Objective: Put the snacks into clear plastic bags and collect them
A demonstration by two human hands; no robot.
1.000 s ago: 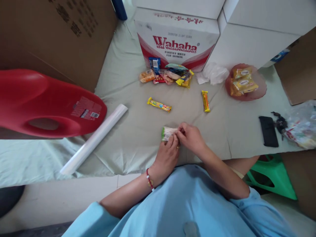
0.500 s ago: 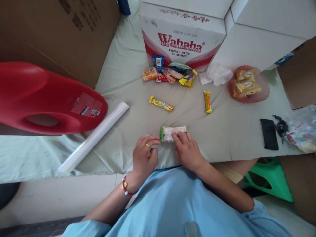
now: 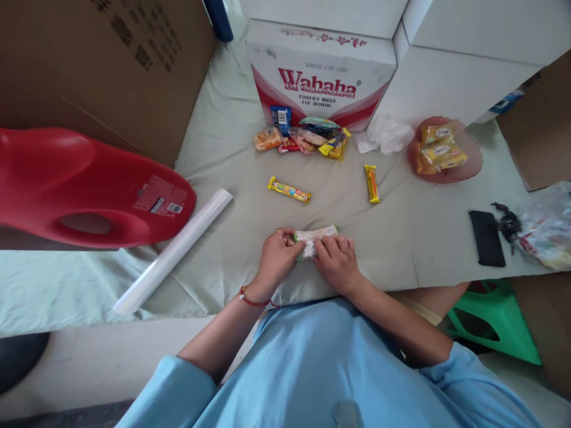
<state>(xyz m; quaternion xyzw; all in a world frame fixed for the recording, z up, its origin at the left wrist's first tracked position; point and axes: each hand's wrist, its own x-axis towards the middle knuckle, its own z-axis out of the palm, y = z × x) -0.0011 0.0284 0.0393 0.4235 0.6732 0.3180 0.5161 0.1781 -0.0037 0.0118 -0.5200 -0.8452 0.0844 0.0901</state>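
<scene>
A small wrapped snack packet point(image 3: 317, 235), whitish with green ends, is at the near side of the cloth-covered table. My left hand point(image 3: 280, 260) pinches its left end, thumb on top and fingers at the far corner. My right hand point(image 3: 338, 265) has its fingers curled onto the packet's right half, hiding part of it. Beyond the packet lie a yellow snack bar point(image 3: 289, 190) and a second yellow bar point(image 3: 372, 184), both untouched.
Several snack packets point(image 3: 307, 140) lie against the Wahaba-style red and white carton point(image 3: 319, 89). A pink bowl point(image 3: 473, 160) holds yellow packets. On the left are a red jug point(image 3: 111, 190) and a clear plastic roll point(image 3: 173, 252); a black phone point(image 3: 486, 239) lies right.
My left hand has moved right and closed on the packet's left end, which it was beside before. My right hand's fingers are more curled on the packet. The view has shifted slightly.
</scene>
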